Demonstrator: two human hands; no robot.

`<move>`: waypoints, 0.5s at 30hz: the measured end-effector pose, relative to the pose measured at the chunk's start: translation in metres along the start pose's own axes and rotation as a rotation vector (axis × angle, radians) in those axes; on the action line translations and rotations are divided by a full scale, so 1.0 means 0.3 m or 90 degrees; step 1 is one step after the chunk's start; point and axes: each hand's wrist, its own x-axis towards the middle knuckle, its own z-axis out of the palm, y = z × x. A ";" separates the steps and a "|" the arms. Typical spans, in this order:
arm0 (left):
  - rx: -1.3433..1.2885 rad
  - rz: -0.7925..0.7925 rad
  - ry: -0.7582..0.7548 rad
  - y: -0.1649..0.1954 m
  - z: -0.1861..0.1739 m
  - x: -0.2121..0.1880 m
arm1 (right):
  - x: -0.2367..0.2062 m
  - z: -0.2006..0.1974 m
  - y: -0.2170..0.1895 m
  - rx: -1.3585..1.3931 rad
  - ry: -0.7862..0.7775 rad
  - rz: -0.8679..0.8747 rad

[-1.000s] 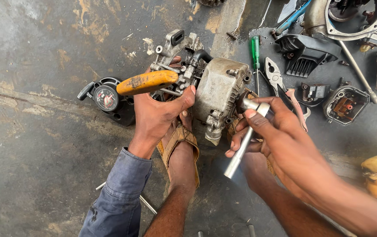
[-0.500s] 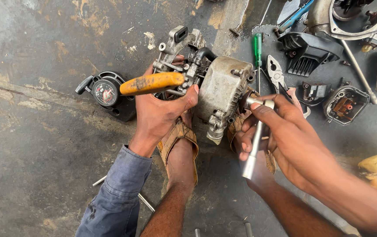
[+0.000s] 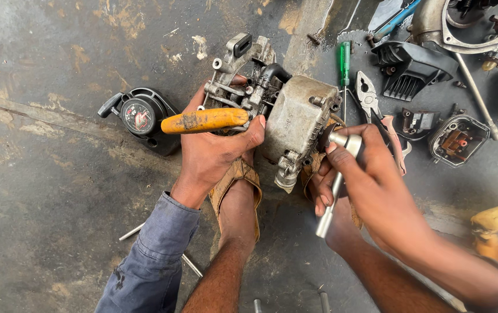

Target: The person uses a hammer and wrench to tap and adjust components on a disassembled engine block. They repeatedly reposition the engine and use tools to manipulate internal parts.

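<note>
Down on the concrete floor (image 3: 58, 191), the grey engine block (image 3: 298, 124) stands between two sandalled feet. Left hand (image 3: 214, 153) is closed around a yellow tool handle (image 3: 202, 120) against the block's left side; right hand (image 3: 370, 179) clasps a silver ratchet wrench (image 3: 336, 185) at its right side.

Left hand (image 3: 214, 153) clenched (sleeved arm), right hand (image 3: 370, 179) in closed grip
</note>
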 end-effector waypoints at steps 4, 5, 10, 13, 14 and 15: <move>0.003 0.017 0.004 -0.001 0.002 0.002 | -0.006 -0.005 0.023 0.172 0.033 0.075; 0.004 0.017 0.009 -0.001 0.003 0.003 | -0.005 -0.007 0.036 0.197 0.021 0.059; -0.020 -0.012 0.031 0.006 0.018 -0.001 | 0.027 0.000 0.123 0.178 0.062 -0.040; 0.082 0.034 0.072 0.012 0.027 0.002 | 0.057 0.014 0.170 0.088 0.174 -0.086; 0.096 0.039 0.079 0.014 0.024 0.009 | 0.069 0.018 0.178 0.049 0.222 -0.092; 0.111 0.043 0.085 0.016 0.020 0.016 | 0.081 0.020 0.185 -0.065 0.242 -0.206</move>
